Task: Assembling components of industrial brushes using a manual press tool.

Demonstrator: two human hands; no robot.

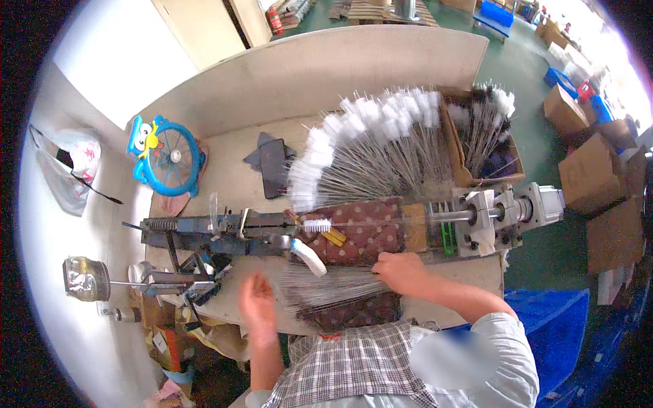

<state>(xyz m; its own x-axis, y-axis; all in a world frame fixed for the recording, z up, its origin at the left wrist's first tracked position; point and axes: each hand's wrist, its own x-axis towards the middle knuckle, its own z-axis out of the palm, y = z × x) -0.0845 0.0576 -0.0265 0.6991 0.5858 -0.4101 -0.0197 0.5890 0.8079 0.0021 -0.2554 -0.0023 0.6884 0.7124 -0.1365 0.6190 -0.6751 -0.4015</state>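
Note:
My left hand (257,299) is smeared by motion above the near edge of the bench, left of a bundle of thin metal wires (326,285); its fingers cannot be read. Fingers pressed together, my right hand (403,272) is at the right part of that bundle; what it pinches is hidden. Beyond the hands, a long bench machine (197,228) runs across the table. At its middle is a small brush with white bristles (317,225), over a brown dotted cloth (367,234). A white curved handle (309,257) sticks out toward me between the hands.
White-tipped wire brushes (381,122) lie fanned out behind the machine, beside a cardboard box (454,139) of more brushes. A dark phone (273,166) and a blue toy-like fan (170,156) are at the back left. A motor unit (544,205) ends the machine. A blue bin (554,340) stands right.

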